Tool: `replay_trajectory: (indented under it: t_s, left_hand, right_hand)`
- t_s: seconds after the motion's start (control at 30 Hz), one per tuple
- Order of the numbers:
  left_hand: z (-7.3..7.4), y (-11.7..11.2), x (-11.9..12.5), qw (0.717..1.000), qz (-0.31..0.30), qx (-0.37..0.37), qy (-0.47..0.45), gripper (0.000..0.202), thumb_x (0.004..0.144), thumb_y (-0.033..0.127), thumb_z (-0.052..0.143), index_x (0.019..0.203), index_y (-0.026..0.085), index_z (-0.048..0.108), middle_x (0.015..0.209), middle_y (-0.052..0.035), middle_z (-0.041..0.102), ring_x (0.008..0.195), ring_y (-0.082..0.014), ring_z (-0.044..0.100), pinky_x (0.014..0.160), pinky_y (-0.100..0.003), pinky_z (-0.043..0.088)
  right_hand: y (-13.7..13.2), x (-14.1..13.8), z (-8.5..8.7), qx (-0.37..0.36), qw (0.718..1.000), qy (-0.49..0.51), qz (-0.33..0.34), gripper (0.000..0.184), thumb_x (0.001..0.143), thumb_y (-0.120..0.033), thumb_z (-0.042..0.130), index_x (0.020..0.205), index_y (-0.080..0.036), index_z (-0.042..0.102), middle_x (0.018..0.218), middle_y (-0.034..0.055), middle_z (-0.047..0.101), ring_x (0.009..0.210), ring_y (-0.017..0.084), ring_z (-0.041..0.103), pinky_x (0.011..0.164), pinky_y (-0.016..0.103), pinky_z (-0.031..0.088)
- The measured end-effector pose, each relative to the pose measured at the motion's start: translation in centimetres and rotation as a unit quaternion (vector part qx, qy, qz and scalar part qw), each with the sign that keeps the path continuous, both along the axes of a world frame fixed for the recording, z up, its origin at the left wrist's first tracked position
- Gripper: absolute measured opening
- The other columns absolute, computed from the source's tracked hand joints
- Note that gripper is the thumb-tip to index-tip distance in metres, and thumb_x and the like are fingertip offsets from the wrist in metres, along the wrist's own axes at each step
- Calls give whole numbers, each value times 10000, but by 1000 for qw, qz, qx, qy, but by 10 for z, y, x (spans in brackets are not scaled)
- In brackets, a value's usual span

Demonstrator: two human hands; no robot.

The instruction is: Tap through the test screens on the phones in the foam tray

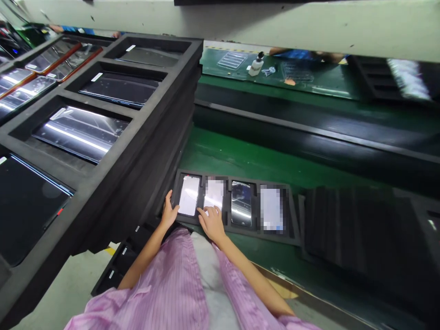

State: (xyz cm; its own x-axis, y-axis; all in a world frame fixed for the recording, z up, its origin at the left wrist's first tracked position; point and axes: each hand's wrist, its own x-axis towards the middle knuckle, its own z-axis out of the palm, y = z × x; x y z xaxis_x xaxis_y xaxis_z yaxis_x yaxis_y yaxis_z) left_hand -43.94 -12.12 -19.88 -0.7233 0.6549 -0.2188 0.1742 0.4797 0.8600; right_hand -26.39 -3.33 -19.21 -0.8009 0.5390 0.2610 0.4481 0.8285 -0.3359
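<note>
A black foam tray (255, 206) lies on the green workbench in front of me, with a row of phones in its slots. The leftmost phone (189, 196) shows a bright white screen. Beside it, the second phone (213, 190) is also lit, its picture blurred out. A third phone (241, 204) has a dark, reflective screen, and the fourth (271, 208) is lit and blurred out. My left hand (169, 213) rests at the tray's left edge, thumb and fingers apart. Over the lower part of the second phone, my right hand (212, 223) has its fingers stretched out, partly covering it.
Tall stacked foam trays (151, 123) holding dark phones rise at left. More black trays (364, 229) lie at right. A black conveyor belt (309, 123) runs behind the green bench (220, 146). Beyond it stands a pump bottle (256, 65); another person's blue sleeve (297, 54) is partly visible.
</note>
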Motion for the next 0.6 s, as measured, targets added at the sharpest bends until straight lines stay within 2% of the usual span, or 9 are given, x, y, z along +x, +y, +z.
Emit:
replay_trajectory:
  t_s: [0.27,0.4,0.47,0.6]
  left_hand:
    - [-4,5,-5,1000,-10,-14,-21,668,716,105,482,1347,175,274,1394,-109,387,1297,-223,341,1092,-405,236]
    - [1,5,-1,1000,-1,-9,-19,635,739,122,467,1344,210,296,1416,-76,372,1310,-222,320,1106,-429,198]
    - [7,4,2,1000,6,-4,-18,625,722,111,466,1327,198,339,1394,-82,407,1283,-222,366,1103,-428,208]
    - [15,2,6,999,26,8,-18,620,678,134,507,1292,167,426,1334,-120,479,1230,-245,434,1066,-405,297]
  right_hand:
    - [5,-14,3,2,1000,-9,-7,347,912,-252,305,1034,-188,623,858,67,575,817,175,488,929,389,289]
    - [4,-14,0,9,1000,3,-15,350,913,-257,300,1035,-186,620,885,82,587,857,196,507,909,408,310]
    - [3,-10,-5,25,999,18,-20,351,912,-263,297,1036,-191,618,879,88,595,868,211,527,879,418,339]
    - [15,-2,-27,85,994,67,14,332,883,-346,349,991,-234,642,806,88,620,745,238,571,730,428,416]
